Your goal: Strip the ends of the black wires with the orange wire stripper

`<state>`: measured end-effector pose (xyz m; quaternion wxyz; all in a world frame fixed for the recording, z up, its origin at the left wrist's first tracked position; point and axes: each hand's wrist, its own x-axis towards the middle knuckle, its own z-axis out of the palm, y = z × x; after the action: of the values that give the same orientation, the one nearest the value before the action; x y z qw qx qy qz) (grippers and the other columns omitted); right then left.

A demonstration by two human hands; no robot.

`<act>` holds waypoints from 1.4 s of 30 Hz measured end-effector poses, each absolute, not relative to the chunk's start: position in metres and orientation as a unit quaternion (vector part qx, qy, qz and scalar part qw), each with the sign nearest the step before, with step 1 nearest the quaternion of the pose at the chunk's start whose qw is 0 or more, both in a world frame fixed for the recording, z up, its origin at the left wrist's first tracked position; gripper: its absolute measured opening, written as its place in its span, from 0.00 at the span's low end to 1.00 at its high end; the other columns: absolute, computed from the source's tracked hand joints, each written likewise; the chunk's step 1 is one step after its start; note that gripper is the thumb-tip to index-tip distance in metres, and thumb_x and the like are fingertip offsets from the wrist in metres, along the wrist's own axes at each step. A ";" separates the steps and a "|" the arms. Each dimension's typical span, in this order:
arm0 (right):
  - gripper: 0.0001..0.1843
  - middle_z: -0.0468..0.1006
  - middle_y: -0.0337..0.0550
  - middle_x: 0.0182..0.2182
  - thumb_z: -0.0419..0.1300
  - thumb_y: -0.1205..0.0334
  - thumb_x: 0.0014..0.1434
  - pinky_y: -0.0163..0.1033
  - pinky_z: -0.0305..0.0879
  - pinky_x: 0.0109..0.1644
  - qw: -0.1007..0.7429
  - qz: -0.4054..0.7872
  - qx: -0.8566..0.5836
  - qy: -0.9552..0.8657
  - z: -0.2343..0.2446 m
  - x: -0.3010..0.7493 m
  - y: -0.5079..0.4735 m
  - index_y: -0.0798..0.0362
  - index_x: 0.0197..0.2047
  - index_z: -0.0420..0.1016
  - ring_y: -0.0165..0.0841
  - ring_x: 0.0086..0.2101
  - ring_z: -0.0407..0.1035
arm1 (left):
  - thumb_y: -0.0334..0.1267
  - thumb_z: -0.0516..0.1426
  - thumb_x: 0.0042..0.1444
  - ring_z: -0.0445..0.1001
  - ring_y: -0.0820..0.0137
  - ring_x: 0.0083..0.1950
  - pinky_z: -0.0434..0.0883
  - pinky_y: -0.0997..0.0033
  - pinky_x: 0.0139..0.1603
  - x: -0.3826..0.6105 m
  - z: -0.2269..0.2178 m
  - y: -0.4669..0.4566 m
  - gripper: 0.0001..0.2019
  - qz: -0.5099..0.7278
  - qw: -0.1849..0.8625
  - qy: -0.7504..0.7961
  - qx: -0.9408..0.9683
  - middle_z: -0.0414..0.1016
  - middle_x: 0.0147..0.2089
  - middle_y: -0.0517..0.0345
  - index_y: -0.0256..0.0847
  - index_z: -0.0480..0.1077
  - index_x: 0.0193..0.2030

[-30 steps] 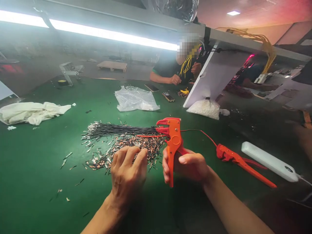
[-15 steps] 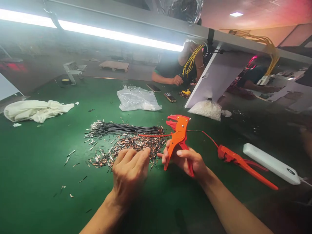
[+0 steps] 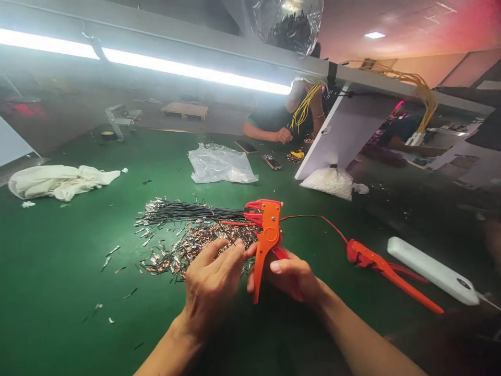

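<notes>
An orange-and-red wire stripper (image 3: 270, 232) stands upright in my right hand (image 3: 291, 274), its jaws pointing left over the end of a bundle of black wires (image 3: 195, 210). My right thumb and fingers are wrapped round its handles. Beside it on the left, my left hand (image 3: 215, 274) is closed in a pinch close to the right fingertips; what lies between its fingers is too small to make out. Below the bundle, a pile of short wire pieces (image 3: 207, 237) with copper-coloured and silvery ends is partly hidden by my left hand.
To the right lie a second wire stripper (image 3: 391, 271) and a white oblong device (image 3: 432, 269). A clear plastic bag (image 3: 223, 163), two phones (image 3: 272, 162) and a pale cloth (image 3: 62, 180) lie farther back. Opposite, a person (image 3: 270, 122) sits by yellow wires (image 3: 307, 107).
The wire stripper in my right hand has moved left and down, closer to my left hand. My left hand has shifted slightly right and stays pinched.
</notes>
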<state>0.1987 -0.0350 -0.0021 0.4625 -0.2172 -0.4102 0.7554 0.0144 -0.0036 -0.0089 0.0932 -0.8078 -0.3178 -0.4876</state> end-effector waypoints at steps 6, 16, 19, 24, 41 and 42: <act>0.18 0.79 0.50 0.34 0.56 0.65 0.55 0.46 0.71 0.36 0.462 0.768 -0.193 -0.399 -0.007 0.194 -0.034 0.58 0.50 0.69 0.42 0.31 0.76 | 0.26 0.61 0.57 0.80 0.70 0.40 0.76 0.69 0.44 0.021 -0.015 -0.010 0.22 -0.550 -0.035 -0.365 -0.750 0.82 0.39 0.56 0.38 0.65 0.58; 0.18 0.79 0.58 0.42 0.59 0.64 0.53 0.47 0.72 0.37 0.436 0.784 -0.208 -0.392 -0.009 0.195 -0.036 0.60 0.48 0.70 0.44 0.35 0.78 | 0.27 0.62 0.55 0.72 0.72 0.42 0.72 0.67 0.45 0.006 -0.002 -0.002 0.07 -0.643 -0.121 -0.392 -0.647 0.75 0.36 0.61 0.44 0.75 0.38; 0.19 0.80 0.57 0.39 0.61 0.63 0.52 0.45 0.73 0.37 0.425 0.788 -0.211 -0.393 -0.012 0.195 -0.037 0.61 0.47 0.70 0.42 0.34 0.78 | 0.27 0.61 0.56 0.73 0.76 0.35 0.73 0.73 0.36 0.007 0.000 -0.007 0.07 -0.666 -0.193 -0.401 -0.599 0.74 0.34 0.62 0.43 0.74 0.39; 0.21 0.80 0.55 0.37 0.63 0.62 0.51 0.44 0.73 0.37 0.401 0.794 -0.223 -0.399 -0.017 0.195 -0.038 0.61 0.47 0.71 0.41 0.34 0.77 | 0.29 0.60 0.59 0.77 0.75 0.31 0.77 0.74 0.31 0.011 0.006 -0.018 0.06 -0.677 -0.270 -0.398 -0.557 0.79 0.38 0.60 0.42 0.73 0.42; 0.22 0.78 0.52 0.35 0.62 0.61 0.50 0.46 0.72 0.36 0.396 0.815 -0.209 -0.368 -0.014 0.198 -0.044 0.62 0.48 0.71 0.43 0.34 0.77 | 0.29 0.56 0.61 0.68 0.66 0.44 0.61 0.58 0.47 0.002 0.013 -0.020 0.16 -0.633 -0.052 -0.414 -0.652 0.75 0.41 0.58 0.53 0.76 0.51; 0.22 0.78 0.52 0.35 0.62 0.61 0.51 0.46 0.72 0.36 0.404 0.810 -0.209 -0.370 -0.013 0.198 -0.044 0.61 0.48 0.71 0.43 0.34 0.77 | 0.30 0.57 0.61 0.67 0.65 0.45 0.60 0.57 0.48 0.002 0.012 -0.021 0.15 -0.622 -0.033 -0.420 -0.660 0.75 0.40 0.58 0.53 0.76 0.51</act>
<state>0.1980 -0.0441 -0.0133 0.4036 -0.2091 -0.3696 0.8104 0.0019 -0.0206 0.0115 -0.0330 -0.6597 -0.4200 -0.6223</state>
